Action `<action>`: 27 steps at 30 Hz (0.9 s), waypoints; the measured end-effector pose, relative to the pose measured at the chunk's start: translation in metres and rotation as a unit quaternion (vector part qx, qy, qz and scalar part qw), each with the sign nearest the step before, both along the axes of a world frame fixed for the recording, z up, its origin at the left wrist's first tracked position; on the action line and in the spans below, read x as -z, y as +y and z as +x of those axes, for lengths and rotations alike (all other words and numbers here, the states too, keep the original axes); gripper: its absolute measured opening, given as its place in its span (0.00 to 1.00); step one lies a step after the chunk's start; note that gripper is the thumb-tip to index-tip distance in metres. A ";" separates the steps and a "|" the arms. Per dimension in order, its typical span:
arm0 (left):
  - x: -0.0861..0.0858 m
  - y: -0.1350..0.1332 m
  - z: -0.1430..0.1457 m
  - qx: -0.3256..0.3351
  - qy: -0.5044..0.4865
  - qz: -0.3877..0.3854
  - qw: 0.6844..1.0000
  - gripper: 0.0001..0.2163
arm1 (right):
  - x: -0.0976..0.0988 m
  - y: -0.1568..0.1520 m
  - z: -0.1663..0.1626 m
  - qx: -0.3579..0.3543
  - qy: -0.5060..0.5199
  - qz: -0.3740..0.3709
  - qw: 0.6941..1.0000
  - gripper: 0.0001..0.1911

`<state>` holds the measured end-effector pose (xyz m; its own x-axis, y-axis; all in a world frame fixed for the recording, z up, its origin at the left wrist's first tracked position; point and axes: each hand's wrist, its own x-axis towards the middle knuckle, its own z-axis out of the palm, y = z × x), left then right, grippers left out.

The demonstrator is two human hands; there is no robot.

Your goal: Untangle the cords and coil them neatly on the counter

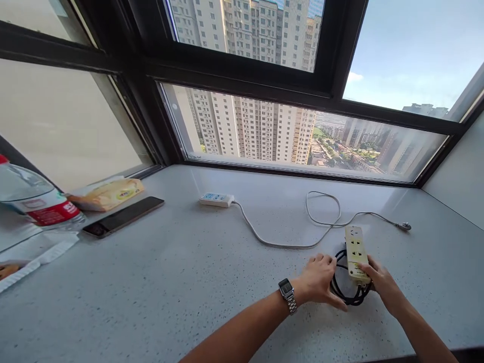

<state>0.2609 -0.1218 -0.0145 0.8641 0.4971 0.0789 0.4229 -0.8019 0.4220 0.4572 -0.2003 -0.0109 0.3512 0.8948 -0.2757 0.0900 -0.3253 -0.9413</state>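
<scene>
My right hand (383, 285) grips the lower end of a cream power strip (355, 249), its thumb on top and the other fingers along the right side. A black cable (353, 301) leaves the strip's near end and lies coiled around and beneath it. Against the left of that coil rests my left hand (319, 277), thumb and fingers spread apart; a silver watch (287, 291) is on that wrist. Farther back sits a smaller white power strip (216, 199), apart from both hands. Its grey-white cord (282, 246) loops across the counter and ends in a plug (404, 226).
Speckled white counter (159, 297) runs up to a dark window frame (242, 80). At left are a plastic bottle with a red label (51, 212), a yellow tissue pack (109, 195) and a phone (123, 217). An opened white wrapper (41, 257) lies at the left edge.
</scene>
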 end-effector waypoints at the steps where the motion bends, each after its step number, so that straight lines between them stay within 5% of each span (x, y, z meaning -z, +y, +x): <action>1: 0.006 -0.004 0.007 0.011 -0.005 0.026 1.000 0.44 | 0.003 -0.002 0.010 -0.010 -0.074 -0.004 0.997 0.37; 5: 0.022 -0.019 0.051 0.001 -0.015 0.064 0.998 0.44 | 0.016 -0.013 0.044 0.010 -0.384 0.042 0.922 0.39; 10: 0.022 -0.018 0.103 -0.001 -0.063 -0.030 0.998 0.41 | 0.031 -0.017 0.052 0.006 -0.595 0.051 0.802 0.33; 13: 0.012 -0.001 0.085 0.028 -0.100 -0.053 0.993 0.39 | 0.040 -0.018 0.051 0.029 -0.677 0.057 0.733 0.35; 16: 0.001 0.016 0.035 -0.032 -0.154 -0.021 0.987 0.32 | 0.046 -0.018 0.044 0.000 -0.727 0.112 0.678 0.37; 21: -0.006 0.032 -0.045 -0.194 -0.184 0.021 0.963 0.12 | 0.046 -0.010 0.026 -0.104 -0.733 0.134 0.658 0.31; 27: 0.001 0.043 -0.094 -0.228 -0.198 0.060 0.951 0.08 | 0.042 0.006 0.069 -0.045 -0.715 0.036 0.697 0.22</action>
